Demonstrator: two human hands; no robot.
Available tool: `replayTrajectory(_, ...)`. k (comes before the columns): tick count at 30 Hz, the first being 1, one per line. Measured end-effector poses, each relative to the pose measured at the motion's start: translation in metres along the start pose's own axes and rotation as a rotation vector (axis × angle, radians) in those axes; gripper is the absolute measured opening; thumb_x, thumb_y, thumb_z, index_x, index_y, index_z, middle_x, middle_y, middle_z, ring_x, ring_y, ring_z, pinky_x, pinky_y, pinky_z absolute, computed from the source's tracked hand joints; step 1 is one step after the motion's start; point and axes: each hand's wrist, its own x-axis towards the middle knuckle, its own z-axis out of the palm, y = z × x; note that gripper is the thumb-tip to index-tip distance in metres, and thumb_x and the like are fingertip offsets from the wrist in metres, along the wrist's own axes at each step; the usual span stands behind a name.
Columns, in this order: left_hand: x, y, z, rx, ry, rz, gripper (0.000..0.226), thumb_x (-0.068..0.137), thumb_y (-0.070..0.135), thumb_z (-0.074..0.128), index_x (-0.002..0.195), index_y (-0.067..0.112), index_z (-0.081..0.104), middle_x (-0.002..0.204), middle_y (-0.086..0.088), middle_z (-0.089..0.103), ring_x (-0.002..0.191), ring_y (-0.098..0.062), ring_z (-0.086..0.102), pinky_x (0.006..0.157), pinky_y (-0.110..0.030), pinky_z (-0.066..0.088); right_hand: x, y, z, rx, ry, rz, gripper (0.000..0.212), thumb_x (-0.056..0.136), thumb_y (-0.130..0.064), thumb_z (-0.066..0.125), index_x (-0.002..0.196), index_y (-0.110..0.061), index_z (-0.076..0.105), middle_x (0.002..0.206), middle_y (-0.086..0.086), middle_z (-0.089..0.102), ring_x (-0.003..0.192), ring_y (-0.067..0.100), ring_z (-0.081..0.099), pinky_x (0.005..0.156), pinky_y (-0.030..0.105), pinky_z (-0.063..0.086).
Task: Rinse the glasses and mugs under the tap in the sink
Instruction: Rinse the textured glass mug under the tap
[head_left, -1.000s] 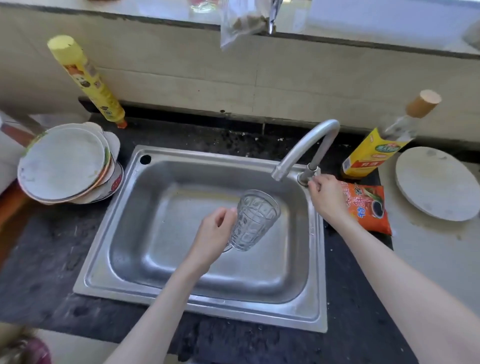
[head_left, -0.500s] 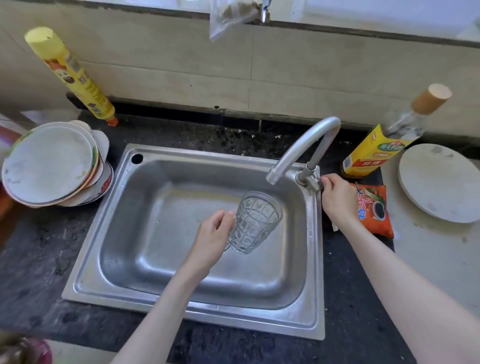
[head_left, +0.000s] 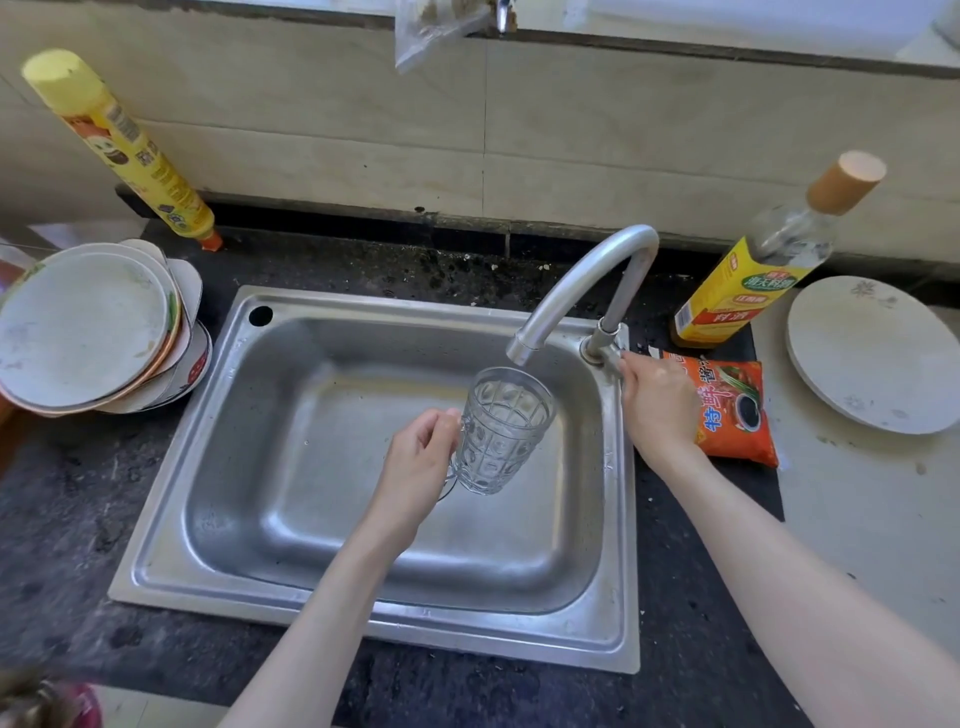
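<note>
L hand (head_left: 415, 457) grips the handle of a clear glass mug (head_left: 501, 428), fingers curled round it. Mug held above the sink (head_left: 249, 467) basin, mouth tipped up toward the tap (head_left: 576, 291) spout, rim just under the outlet. Can't tell if water is running. R hand (head_left: 657, 400) at the tap base, fingers wrapped on the valve lever (head_left: 610, 358) at the sink's back-right corner.

Dark surface (head_left: 78, 519) around the sink. Stack of plates (head_left: 88, 327) left of sink, tilted. Yellow tube pack (head_left: 119, 150) leaning on the wall, back-left. Right side: yellow-label bottle (head_left: 753, 280) w/ tan cap, orange sauce packet (head_left: 737, 410) just beside R hand, single plate (head_left: 872, 353) further right.
</note>
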Motion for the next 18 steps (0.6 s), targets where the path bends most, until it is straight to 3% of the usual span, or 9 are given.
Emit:
replayTrajectory(5,-0.002,-0.001,0.004,-0.001,0.023,-0.006,0.031,0.095,0.018,0.044,0.064,0.014,0.038,0.059,0.002,0.029,0.056,-0.010,0.025,0.054,-0.031,0.021,-0.008,-0.002,0.008,-0.117,0.057,-0.142,0.011,0.084,-0.004,0.061,0.091,-0.002,0.069,0.087,0.014,0.071,0.073,0.034,0.059,0.057,0.035,0.043)
replayTrajectory(11,-0.002,-0.004,0.006,-0.052,0.041,-0.030,0.032,0.095,0.016,0.043,0.063,0.016,0.037,0.058,0.002,0.028,0.059,-0.014,0.025,0.055,-0.032,0.019,-0.021,-0.006,0.012,-0.279,0.003,-0.156,0.025,0.082,-0.016,0.065,0.104,-0.003,0.064,0.103,0.014,0.066,0.080,0.034,0.060,0.060,0.038,0.045)
replayTrajectory(16,-0.003,-0.011,0.008,-0.133,0.080,-0.088,0.034,0.095,0.015,0.042,0.062,0.016,0.036,0.056,0.001,0.029,0.057,-0.014,0.026,0.053,-0.029,0.020,-0.029,-0.018,0.004,-0.232,-0.207,-0.010,0.049,0.092,-0.031,0.050,0.135,-0.009,0.043,0.141,0.011,0.042,0.120,0.032,0.043,0.086,0.046,0.038)
replayTrajectory(18,-0.003,-0.014,0.008,-0.151,0.092,-0.122,0.036,0.096,0.017,0.041,0.061,0.014,0.036,0.053,0.002,0.030,0.054,-0.014,0.028,0.052,-0.027,0.022,-0.041,-0.028,-0.005,-0.094,-0.173,-0.001,0.048,0.093,-0.032,0.045,0.135,-0.009,0.042,0.143,0.010,0.040,0.125,0.030,0.039,0.094,0.045,0.036)
